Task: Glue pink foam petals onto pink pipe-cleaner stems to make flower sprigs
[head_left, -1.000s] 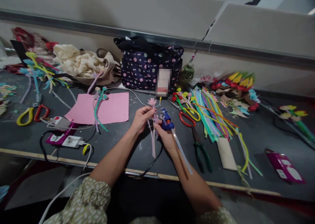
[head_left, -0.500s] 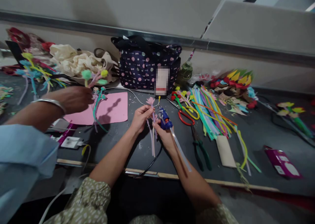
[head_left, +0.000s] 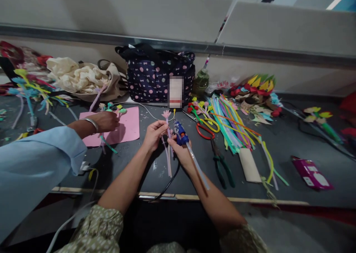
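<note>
The person's left hand (head_left: 153, 134) pinches a pink flower (head_left: 166, 115) just below its bloom, thumb and forefinger closed on the lilac stem. The flower stands upright between the two hands, above the dark table (head_left: 289, 138). The right hand (head_left: 180, 151) is wrapped around a blue glue gun (head_left: 182, 137), with the nozzle facing away from the person and a clear glue stick (head_left: 198, 167) jutting back over the forearm. The right thumb seems to rest against the flower's stem, though the overlap makes contact hard to judge. Pale stems (head_left: 169, 164) trail down between the hands.

At the left, a co-worker's hand (head_left: 107, 121), with a silver bangle (head_left: 92, 124) and a light blue sleeve (head_left: 44, 171), is over a pink sheet (head_left: 131, 125), close to some pompom flowers (head_left: 121, 110).

Right of the glue gun lie red-and-yellow-handled scissors (head_left: 205, 132), then green-handled pliers (head_left: 217, 171) and a bundle of coloured pipe cleaners (head_left: 229, 121), whose near end meets a cream wrapper (head_left: 249, 166). A polka-dot bag (head_left: 150, 80) stands behind, against the wall.
</note>
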